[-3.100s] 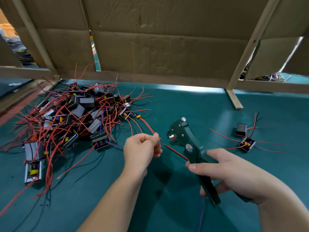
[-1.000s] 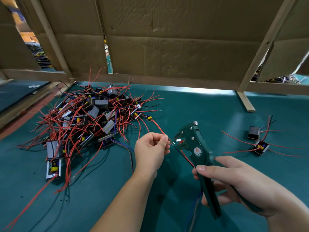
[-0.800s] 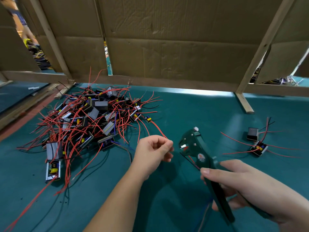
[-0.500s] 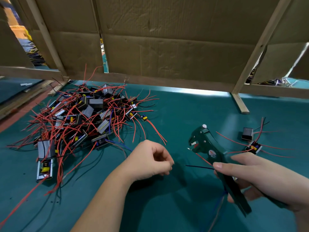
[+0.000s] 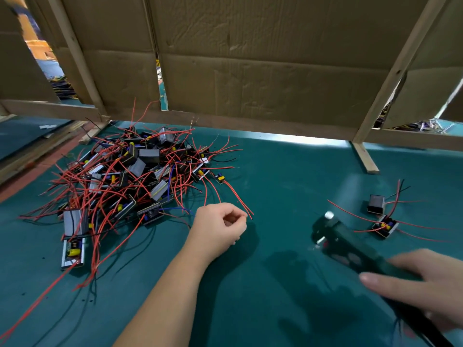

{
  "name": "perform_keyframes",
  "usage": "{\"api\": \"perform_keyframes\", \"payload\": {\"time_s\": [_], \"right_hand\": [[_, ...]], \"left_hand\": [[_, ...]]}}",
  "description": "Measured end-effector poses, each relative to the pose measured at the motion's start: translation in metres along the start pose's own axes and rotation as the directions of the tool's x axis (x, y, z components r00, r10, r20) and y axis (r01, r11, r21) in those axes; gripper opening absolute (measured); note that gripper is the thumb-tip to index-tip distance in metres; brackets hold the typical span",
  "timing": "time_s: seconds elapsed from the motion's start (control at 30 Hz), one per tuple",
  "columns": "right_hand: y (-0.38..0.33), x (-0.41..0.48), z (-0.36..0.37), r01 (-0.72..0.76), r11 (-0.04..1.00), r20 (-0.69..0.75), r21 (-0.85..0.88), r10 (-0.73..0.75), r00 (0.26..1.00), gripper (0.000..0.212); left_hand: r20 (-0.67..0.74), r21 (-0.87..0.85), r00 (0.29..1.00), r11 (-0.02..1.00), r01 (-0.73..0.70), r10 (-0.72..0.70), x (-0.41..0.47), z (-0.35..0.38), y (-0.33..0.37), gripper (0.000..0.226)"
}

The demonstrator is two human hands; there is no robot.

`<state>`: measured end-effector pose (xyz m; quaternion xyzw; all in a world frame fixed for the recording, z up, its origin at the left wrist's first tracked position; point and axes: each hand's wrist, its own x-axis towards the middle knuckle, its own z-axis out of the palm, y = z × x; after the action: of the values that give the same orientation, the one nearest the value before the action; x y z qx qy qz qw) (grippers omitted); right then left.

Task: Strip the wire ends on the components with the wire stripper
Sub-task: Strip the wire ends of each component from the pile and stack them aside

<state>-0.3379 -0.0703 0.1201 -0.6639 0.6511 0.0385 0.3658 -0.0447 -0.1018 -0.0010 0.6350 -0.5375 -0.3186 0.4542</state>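
Observation:
A dark green wire stripper [image 5: 350,249], blurred by motion, lies in the grip of my right hand [image 5: 426,289] at the lower right, jaws pointing up-left. Thin blue and dark wires hang below that hand. My left hand [image 5: 220,229] hovers over the mat in the middle with fingers curled and nothing visible in them. Its fingertips are right beside the ends of two red wires [image 5: 244,206] from a small component at the pile's edge. The pile of components [image 5: 125,184] with red and black wires fills the left.
Two separate components [image 5: 375,205] [image 5: 383,225] with red leads lie at the right on the teal mat [image 5: 288,196]. A cardboard wall on wooden slats [image 5: 250,71] closes the back. A wooden foot [image 5: 365,159] rests on the mat at back right.
My left hand let go of the red wire it held at the jaws and drew left toward the pile. My right hand swung the stripper right and lower.

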Motion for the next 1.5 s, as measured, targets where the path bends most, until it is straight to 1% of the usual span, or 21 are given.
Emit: {"api": "perform_keyframes", "payload": {"time_s": [0.07, 0.13, 0.2, 0.23, 0.3, 0.33, 0.4, 0.47, 0.5, 0.53, 0.63, 0.7, 0.77, 0.83, 0.97, 1.07, 1.13, 1.2, 1.3, 1.43, 1.5], "right_hand": [[0.005, 0.007, -0.004, -0.002, 0.997, -0.061, 0.082, 0.007, 0.998, 0.085], [0.003, 0.015, -0.008, 0.01, 0.992, -0.148, 0.127, 0.009, 0.989, 0.087], [-0.007, 0.023, -0.01, 0.034, 0.988, -0.255, 0.151, 0.006, 0.967, 0.095], [-0.015, 0.025, -0.009, 0.043, 0.99, -0.298, 0.135, -0.001, 0.955, 0.094], [-0.029, 0.031, -0.007, 0.067, 0.994, -0.372, 0.085, -0.031, 0.928, 0.081], [-0.033, 0.036, -0.006, 0.084, 0.994, -0.405, 0.074, -0.047, 0.913, 0.073], [-0.04, 0.044, -0.001, 0.101, 0.993, -0.431, 0.069, -0.061, 0.9, 0.063], [-0.04, 0.048, 0.007, 0.1, 0.992, -0.412, 0.072, -0.062, 0.909, 0.06], [-0.04, 0.048, 0.011, 0.107, 0.989, -0.394, 0.099, -0.06, 0.917, 0.055], [-0.041, 0.048, 0.014, 0.115, 0.982, -0.364, 0.149, -0.054, 0.93, 0.049], [-0.044, 0.056, 0.023, 0.12, 0.94, -0.246, 0.319, -0.04, 0.969, 0.04], [-0.043, 0.063, 0.025, 0.09, 0.914, -0.184, 0.396, -0.017, 0.983, 0.038], [-0.039, 0.067, 0.024, 0.054, 0.901, -0.16, 0.43, 0.017, 0.987, 0.04], [-0.034, 0.07, 0.018, 0.031, 0.894, -0.188, 0.447, 0.06, 0.98, 0.042], [-0.025, 0.071, 0.006, -0.004, 0.892, -0.254, 0.452, 0.132, 0.958, 0.05], [-0.023, 0.067, 0.005, 0.026, 0.895, -0.3, 0.446, 0.122, 0.946, 0.052], [-0.025, 0.062, 0.007, 0.062, 0.889, -0.292, 0.454, 0.082, 0.953, 0.053], [-0.03, 0.055, 0.009, 0.102, 0.868, -0.25, 0.487, 0.027, 0.968, 0.058], [-0.038, 0.052, 0.016, 0.166, 0.816, -0.191, 0.554, -0.069, 0.979, 0.069], [-0.04, 0.06, 0.035, 0.187, 0.702, -0.103, 0.687, -0.16, 0.982, 0.07], [-0.037, 0.067, 0.045, 0.159, 0.642, -0.063, 0.75, -0.17, 0.983, 0.075]], "left_hand": [[-0.098, -0.012, 0.995, 1.0, -0.021, 0.02, -0.001, 0.002, -0.002, 0.018], [-0.185, 0.09, 0.976, 0.991, -0.102, 0.118, -0.002, 0.001, -0.004, 0.025], [-0.23, 0.2, 0.947, 0.963, -0.178, 0.223, -0.003, -0.002, -0.001, 0.01], [-0.237, 0.256, 0.934, 0.945, -0.205, 0.267, -0.004, -0.004, 0.002, 0.008], [-0.253, 0.356, 0.905, 0.903, -0.243, 0.343, -0.003, -0.009, 0.007, 0.035], [-0.286, 0.395, 0.876, 0.881, -0.261, 0.388, -0.002, -0.014, 0.012, 0.04], [-0.375, 0.448, 0.804, 0.849, -0.279, 0.462, -0.001, -0.024, 0.023, 0.039], [-0.463, 0.535, 0.742, 0.82, -0.201, 0.484, 0.002, -0.039, 0.032, 0.037], [-0.498, 0.591, 0.732, 0.799, -0.107, 0.466, 0.004, -0.049, 0.035, 0.037], [-0.519, 0.635, 0.743, 0.773, 0.003, 0.423, 0.006, -0.058, 0.036, 0.036], [-0.542, 0.711, 0.814, 0.631, 0.311, 0.21, 0.015, -0.09, 0.031, 0.036], [-0.566, 0.723, 0.82, 0.531, 0.442, 0.088, 0.018, -0.109, 0.023, 0.039], [-0.595, 0.712, 0.803, 0.485, 0.508, 0.031, 0.017, -0.123, 0.013, 0.043], [-0.613, 0.707, 0.789, 0.478, 0.521, 0.047, 0.015, -0.132, 0.005, 0.045], [-0.62, 0.738, 0.763, 0.469, 0.485, 0.186, 0.018, -0.144, -0.003, 0.038], [-0.618, 0.746, 0.737, 0.501, 0.439, 0.274, 0.025, -0.15, -0.003, 0.034], [-0.615, 0.756, 0.728, 0.488, 0.435, 0.304, 0.034, -0.152, -0.001, 0.032], [-0.595, 0.784, 0.754, 0.409, 0.467, 0.279, 0.044, -0.153, 0.003, 0.031], [-0.55, 0.826, 0.807, 0.285, 0.487, 0.215, 0.061, -0.156, 0.006, 0.039], [-0.511, 0.849, 0.85, 0.23, 0.476, 0.126, 0.075, -0.161, 0.004, 0.051], [-0.514, 0.842, 0.854, 0.235, 0.485, 0.08, 0.08, -0.165, 0.007, 0.053]]}}
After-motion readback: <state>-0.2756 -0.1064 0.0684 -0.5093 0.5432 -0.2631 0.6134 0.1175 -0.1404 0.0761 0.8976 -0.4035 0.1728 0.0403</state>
